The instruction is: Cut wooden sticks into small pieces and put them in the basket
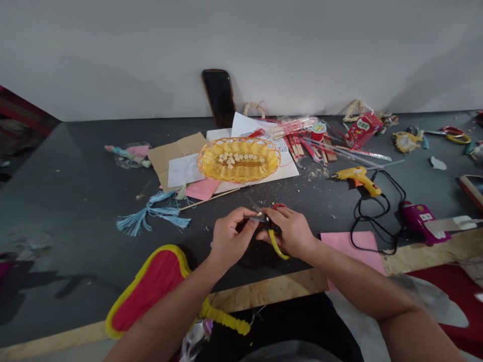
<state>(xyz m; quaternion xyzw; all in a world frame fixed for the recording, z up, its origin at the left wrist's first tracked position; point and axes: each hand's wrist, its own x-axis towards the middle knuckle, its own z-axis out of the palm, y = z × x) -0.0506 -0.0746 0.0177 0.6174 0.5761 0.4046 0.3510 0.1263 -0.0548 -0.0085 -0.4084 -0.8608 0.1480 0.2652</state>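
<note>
Near the table's front edge, my right hand is wrapped round a pair of scissors with yellow and red handles. The scissors' blades point up and left. Beside them my left hand pinches at the blades, thumb and index finger together; what small thing lies between its fingertips is too small to make out. Beyond both hands stands a yellow woven basket with small pale flower-like pieces in it. Below my left forearm lies a red fan-shaped piece with a yellow border.
Blue tassels and a thin stick lie left of the hands. At the right are a yellow glue gun, its black cable, pink paper and a purple box. A phone leans against the wall.
</note>
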